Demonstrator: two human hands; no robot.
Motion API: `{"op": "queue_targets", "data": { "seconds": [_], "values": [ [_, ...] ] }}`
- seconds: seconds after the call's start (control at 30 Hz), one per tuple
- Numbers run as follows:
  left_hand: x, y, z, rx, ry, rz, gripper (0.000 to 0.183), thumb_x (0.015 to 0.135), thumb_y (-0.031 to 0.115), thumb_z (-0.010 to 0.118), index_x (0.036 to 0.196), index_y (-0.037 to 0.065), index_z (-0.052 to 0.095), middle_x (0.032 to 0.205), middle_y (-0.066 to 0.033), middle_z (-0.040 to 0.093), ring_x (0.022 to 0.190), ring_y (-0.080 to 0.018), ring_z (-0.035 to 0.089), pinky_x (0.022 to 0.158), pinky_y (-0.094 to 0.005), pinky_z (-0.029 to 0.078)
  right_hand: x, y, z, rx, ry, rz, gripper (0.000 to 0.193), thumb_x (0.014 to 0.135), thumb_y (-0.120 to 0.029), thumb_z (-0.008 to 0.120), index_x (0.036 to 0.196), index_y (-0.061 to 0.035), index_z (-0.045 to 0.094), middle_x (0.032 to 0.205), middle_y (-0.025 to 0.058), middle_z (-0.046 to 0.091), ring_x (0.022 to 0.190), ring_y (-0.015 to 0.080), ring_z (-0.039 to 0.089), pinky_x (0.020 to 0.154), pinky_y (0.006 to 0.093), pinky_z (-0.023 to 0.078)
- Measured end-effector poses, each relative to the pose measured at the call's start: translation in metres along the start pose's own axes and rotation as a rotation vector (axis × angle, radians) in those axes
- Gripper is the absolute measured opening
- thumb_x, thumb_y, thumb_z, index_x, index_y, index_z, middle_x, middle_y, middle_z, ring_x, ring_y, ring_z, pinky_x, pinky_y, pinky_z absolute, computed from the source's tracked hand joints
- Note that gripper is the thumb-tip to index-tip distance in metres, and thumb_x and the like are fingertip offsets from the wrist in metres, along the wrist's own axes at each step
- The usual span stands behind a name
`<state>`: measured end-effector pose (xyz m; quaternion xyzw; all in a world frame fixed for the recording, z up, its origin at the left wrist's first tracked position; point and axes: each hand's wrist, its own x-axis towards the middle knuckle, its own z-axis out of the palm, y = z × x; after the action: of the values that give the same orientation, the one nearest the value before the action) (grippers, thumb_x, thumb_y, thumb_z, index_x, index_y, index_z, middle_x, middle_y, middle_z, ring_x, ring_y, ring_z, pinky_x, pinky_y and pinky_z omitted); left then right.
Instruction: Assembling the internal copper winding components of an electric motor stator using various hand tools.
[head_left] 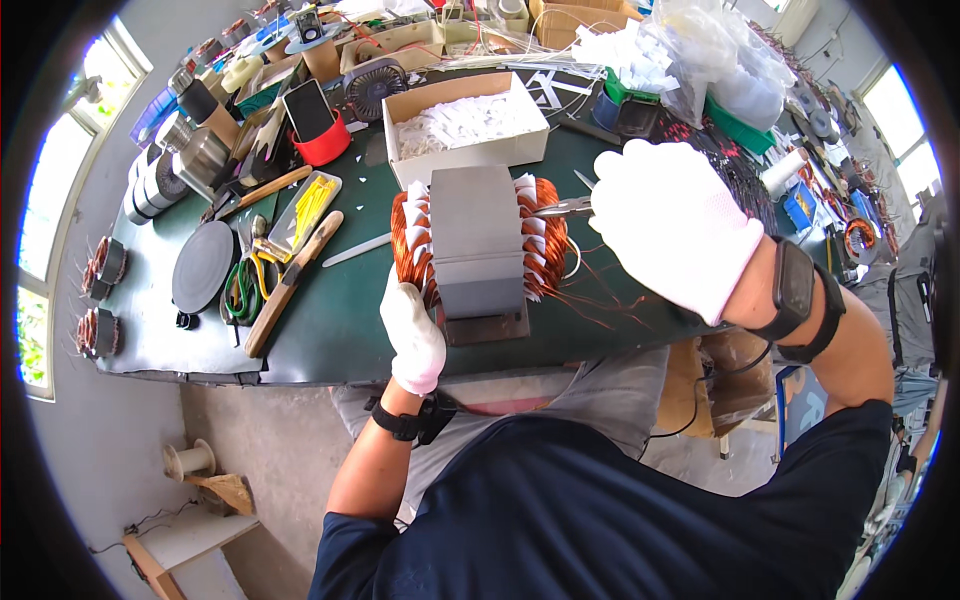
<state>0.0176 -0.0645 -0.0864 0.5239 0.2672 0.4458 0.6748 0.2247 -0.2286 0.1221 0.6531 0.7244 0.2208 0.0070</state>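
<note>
A motor stator [478, 235] with a grey laminated core stands upright near the table's front edge. Copper windings [545, 235] bulge from both its ends, with white insulating paper tabs between the coils. My left hand [413, 340], in a white glove, is closed against the lower left of the stator, its fingertips partly hidden by the windings. My right hand [675, 225], also gloved, grips silver pliers [566, 207] whose handles are hidden in the palm. The tips of the pliers reach the paper and wire at the stator's right end. Loose thin copper wires trail out below there.
Behind the stator sits a white box [465, 125] of paper pieces. To the left are a wooden stick [294, 284], a tray of yellow pieces [305, 212], a grey disc [203, 266] and a phone in a red holder [322, 143]. Plastic bags [715, 60] are heaped back right.
</note>
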Motion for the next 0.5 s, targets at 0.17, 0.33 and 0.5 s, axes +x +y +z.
{"op": "queue_targets", "data": {
  "seconds": [0.17,0.33,0.5],
  "values": [
    [0.001,-0.001,0.001,-0.062,-0.053,0.058,0.064,0.11,0.049,0.048,0.152,0.0,0.049,0.131,-0.0043,0.064,0.11,-0.0128,0.059,0.096,-0.0291,0.047,0.009,-0.005,-0.007,-0.073,-0.084,0.05,0.012,0.084,-0.019,0.069,0.08,-0.0079,0.066,0.086,0.0086,0.058,0.084,0.0253,0.061,0.069,0.0388,0.049],
    [0.003,-0.002,0.003,-0.105,-0.029,0.05,0.064,0.11,0.049,0.048,0.151,0.0,0.049,0.127,-0.0033,0.064,0.103,-0.0108,0.058,0.09,-0.0269,0.047,0.011,-0.004,-0.007,-0.085,-0.177,0.055,0.013,0.085,-0.019,0.068,0.08,-0.0077,0.07,0.086,0.0093,0.064,0.084,0.0257,0.065,0.069,0.0391,0.053],
    [0.002,0.003,0.004,-0.087,-0.02,0.037,0.064,0.109,0.049,0.047,0.15,0.001,0.05,0.122,-0.0016,0.065,0.097,-0.0084,0.056,0.084,-0.0248,0.046,0.013,-0.008,-0.011,-0.074,-0.201,0.075,0.013,0.082,-0.019,0.068,0.082,-0.0063,0.073,0.086,0.012,0.068,0.083,0.0273,0.07,0.069,0.0402,0.056]
  ]
}}
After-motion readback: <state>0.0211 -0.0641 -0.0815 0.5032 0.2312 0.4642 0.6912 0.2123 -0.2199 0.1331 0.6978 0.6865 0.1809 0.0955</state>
